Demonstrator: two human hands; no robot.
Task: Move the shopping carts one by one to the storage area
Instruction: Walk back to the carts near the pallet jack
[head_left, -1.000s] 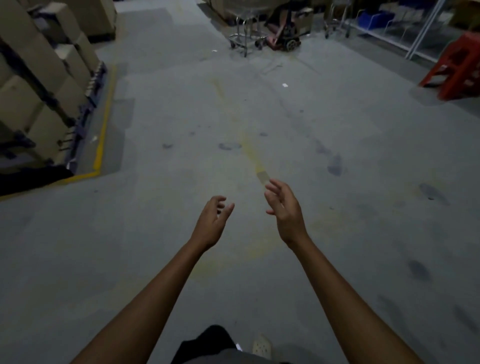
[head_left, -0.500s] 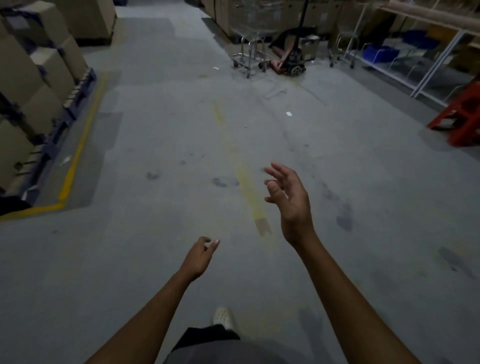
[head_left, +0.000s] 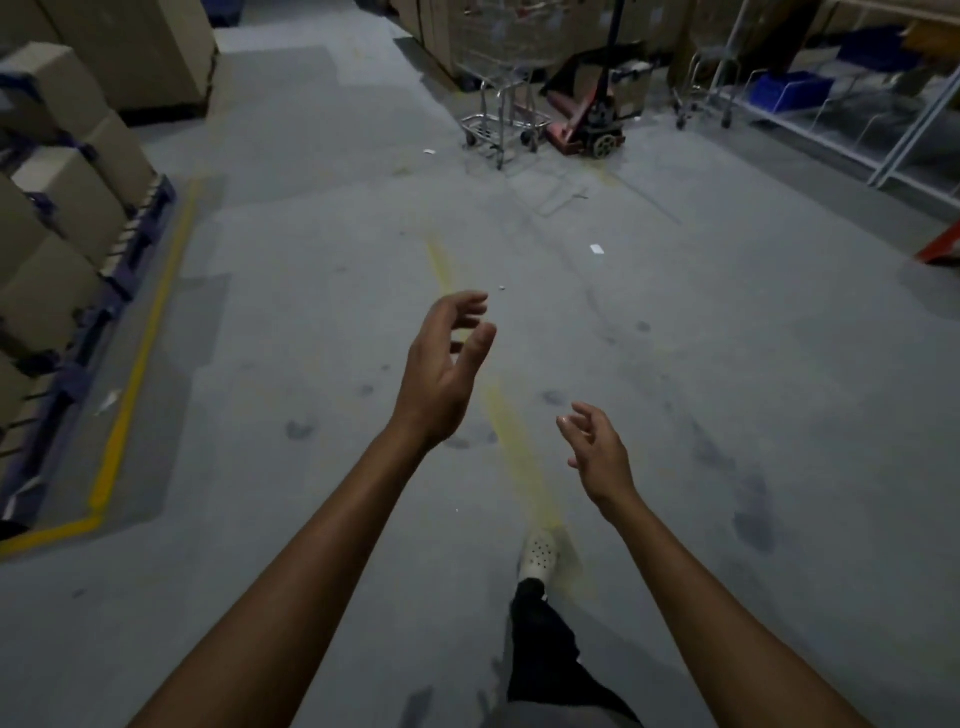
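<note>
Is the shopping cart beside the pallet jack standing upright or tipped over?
Upright. The shopping cart stands on its wheels on the floor, basket on top, next to the pallet jack.

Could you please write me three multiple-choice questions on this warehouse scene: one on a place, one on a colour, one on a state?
1. Where does the nearest silver wire shopping cart stand?
A. Far ahead, left of the red pallet jack
B. Between the hands
C. At the person's foot

2. What colour is the painted floor line beside the stacked cardboard boxes?
A. White
B. Yellow
C. Red

3. What are the left hand and right hand doing?
A. Gripping a handle
B. Carrying a box
C. Holding nothing, fingers loose

Answers: A, it stands beside the jack; B, the line is yellow; C, both hands are empty.
</note>
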